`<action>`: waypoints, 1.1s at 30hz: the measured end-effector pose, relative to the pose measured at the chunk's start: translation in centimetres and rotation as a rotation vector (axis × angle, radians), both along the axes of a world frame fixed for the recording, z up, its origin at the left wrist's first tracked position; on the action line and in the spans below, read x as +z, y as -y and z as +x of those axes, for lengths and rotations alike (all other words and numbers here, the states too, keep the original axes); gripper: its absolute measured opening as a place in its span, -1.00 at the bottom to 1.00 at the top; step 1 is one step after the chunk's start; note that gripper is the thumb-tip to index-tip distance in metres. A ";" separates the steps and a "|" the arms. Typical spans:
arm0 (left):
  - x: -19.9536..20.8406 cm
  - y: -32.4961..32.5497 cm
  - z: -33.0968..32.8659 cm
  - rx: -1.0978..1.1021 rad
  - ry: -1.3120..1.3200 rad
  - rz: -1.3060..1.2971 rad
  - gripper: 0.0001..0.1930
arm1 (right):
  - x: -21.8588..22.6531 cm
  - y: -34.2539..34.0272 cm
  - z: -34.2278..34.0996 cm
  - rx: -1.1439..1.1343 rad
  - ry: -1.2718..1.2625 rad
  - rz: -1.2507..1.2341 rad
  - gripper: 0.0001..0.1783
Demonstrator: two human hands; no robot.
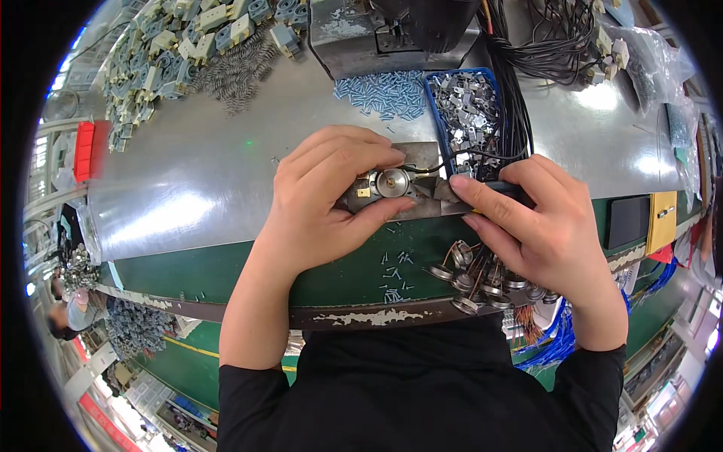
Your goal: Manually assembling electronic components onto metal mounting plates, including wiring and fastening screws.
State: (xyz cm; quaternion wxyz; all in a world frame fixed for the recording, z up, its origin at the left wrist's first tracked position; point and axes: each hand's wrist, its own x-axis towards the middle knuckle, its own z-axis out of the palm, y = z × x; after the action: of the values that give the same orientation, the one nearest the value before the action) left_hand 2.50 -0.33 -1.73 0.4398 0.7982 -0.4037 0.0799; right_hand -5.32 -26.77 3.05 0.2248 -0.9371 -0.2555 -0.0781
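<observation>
My left hand (324,192) is closed round a small housing with a round metal cup (392,183) and brass contacts; fingers lie along its far side, thumb along its near side. The housing rests over a metal plate (420,154) near the bench's front. A thin black cable (471,153) runs into its far right side. My right hand (538,218) grips a dark tool with a flat grey tip (435,188), which points left and reaches the housing's right side. The hand hides most of the tool, so its exact kind cannot be made out.
A blue tray of metal clips (463,113) stands beyond, beside a pile of bluish screws (382,94). Grey housings (162,64) and springs (237,71) lie far left, black cables (542,45) far right. Round metal parts with wires (482,279) and loose screws (395,275) lie near me.
</observation>
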 end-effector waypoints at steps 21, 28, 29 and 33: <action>1.7 0.5 -0.8 0.007 0.040 0.089 -0.61 | -0.3 2.4 -0.4 -0.027 -0.054 0.202 -0.45; 5.7 1.6 -1.4 0.044 0.001 0.378 -0.81 | -0.1 4.4 -2.4 -0.152 -0.050 0.334 -0.45; 6.1 1.9 -1.4 0.037 0.015 0.444 -0.84 | -0.1 4.6 -2.6 -0.191 -0.051 0.341 -0.42; 7.5 3.1 -2.0 0.050 0.007 0.569 -0.86 | -0.3 5.1 -3.3 -0.202 -0.031 0.347 -0.42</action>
State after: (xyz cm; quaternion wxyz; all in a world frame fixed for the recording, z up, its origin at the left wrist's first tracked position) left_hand 0.55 -3.41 5.74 0.1947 0.8990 -0.3916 -0.0232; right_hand -8.62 -31.84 2.74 0.3781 -0.9061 -0.1396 -0.1285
